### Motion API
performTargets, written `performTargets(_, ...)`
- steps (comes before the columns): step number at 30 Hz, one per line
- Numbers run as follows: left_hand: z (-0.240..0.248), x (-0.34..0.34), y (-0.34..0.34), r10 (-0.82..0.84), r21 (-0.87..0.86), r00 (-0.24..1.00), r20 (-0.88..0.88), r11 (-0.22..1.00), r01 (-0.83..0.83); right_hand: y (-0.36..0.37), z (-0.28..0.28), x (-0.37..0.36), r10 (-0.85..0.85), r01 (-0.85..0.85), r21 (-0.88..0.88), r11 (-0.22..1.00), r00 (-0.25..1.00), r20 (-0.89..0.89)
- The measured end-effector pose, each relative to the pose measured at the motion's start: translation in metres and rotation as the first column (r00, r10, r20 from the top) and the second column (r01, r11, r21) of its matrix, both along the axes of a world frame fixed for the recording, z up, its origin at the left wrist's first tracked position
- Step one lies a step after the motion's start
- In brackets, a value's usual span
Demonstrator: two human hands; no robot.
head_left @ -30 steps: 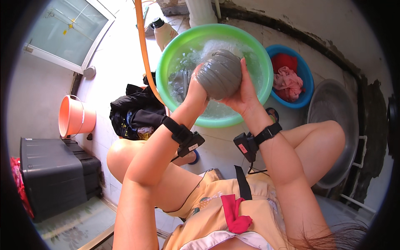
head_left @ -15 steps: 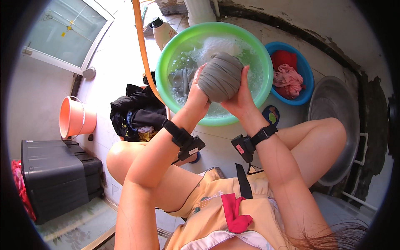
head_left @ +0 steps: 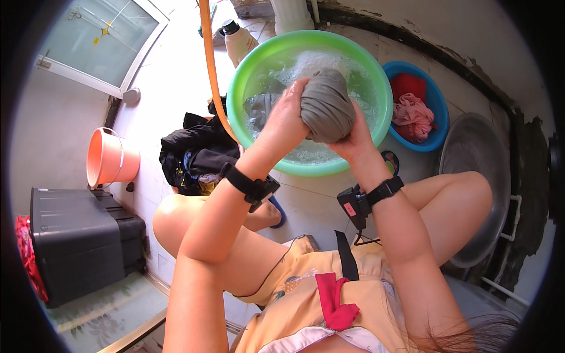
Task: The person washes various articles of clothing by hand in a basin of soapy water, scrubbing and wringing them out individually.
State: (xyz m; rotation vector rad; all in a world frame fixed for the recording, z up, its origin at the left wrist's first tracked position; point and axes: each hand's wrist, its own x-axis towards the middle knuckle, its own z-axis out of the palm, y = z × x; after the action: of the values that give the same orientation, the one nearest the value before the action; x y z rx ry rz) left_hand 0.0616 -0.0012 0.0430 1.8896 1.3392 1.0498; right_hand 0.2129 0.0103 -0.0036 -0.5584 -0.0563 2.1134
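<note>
A wet grey cloth (head_left: 328, 109), bunched into a tight folded ball, is gripped between both my hands above the green basin (head_left: 385, 112). My left hand (head_left: 288, 115) presses on its left side, fingers toward the top. My right hand (head_left: 355, 136) cups it from the right and below, with some fingers hidden under the cloth. In the basin is soapy water (head_left: 315, 156) with white foam. More grey cloth (head_left: 259, 107) lies partly under the water, left of my left hand.
A blue tub (head_left: 436, 138) with red and pink clothes (head_left: 413, 115) stands right of the basin, near a large metal basin (head_left: 471, 138). Left are dark clothes (head_left: 194, 147), an orange hose (head_left: 210, 65) and a pink bucket (head_left: 105, 157). A bottle (head_left: 238, 44) stands behind.
The cloth ball has turned and tilted in my hands. My left hand has rolled further over its left side, and my right hand has slid lower beneath it.
</note>
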Motion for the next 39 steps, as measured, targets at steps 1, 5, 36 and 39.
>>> performTargets(1, 0.010, -0.001, -0.004, 0.035, 0.072, 0.958, -0.286, 0.997, -0.015, 0.001, 0.000, 0.003, 0.001, -0.001, 0.000, 1.000, 1.000, 0.002)
performTargets(5, 0.035, -0.017, -0.005, -0.105, 0.092, 0.802, -0.588, 0.976, 0.196, 0.002, 0.008, 0.018, 0.134, -0.135, 0.011, 0.991, 0.988, 0.078)
performTargets(36, 0.015, -0.019, 0.007, 0.460, -0.546, 0.304, 0.834, 0.767, 0.337, 0.006, 0.061, -0.054, -0.755, -0.313, 0.761, 0.568, 0.171, 0.633)
performTargets(39, 0.016, -0.010, 0.000, 0.481, -0.550, 0.265, 0.835, 0.741, 0.386, 0.002, 0.062, -0.052, -0.849, -0.396, 0.797, 0.457, 0.072, 0.523)
